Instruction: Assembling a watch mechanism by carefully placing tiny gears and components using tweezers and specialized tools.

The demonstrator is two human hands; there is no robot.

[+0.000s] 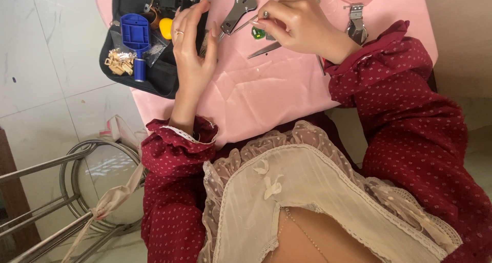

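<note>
My left hand [192, 43] rests edge-on on the pink table [266, 94], fingers together, next to a black tool case [159, 76]; whether it pinches something small I cannot tell. My right hand [297, 22] grips a thin metal screwdriver [251, 23] whose tip points toward the left hand. Beneath it lie a green piece [258, 33] and metal tweezers [264, 50]. A flat silver wrench-like tool [237, 9] lies between the hands.
In the tool case sit a blue plastic holder tool [136, 37], a yellow piece [165, 27] and a bag of gold links [120, 62]. Silver pliers [356, 22] lie at the right. A metal stool frame [77, 191] stands on the tiled floor, lower left.
</note>
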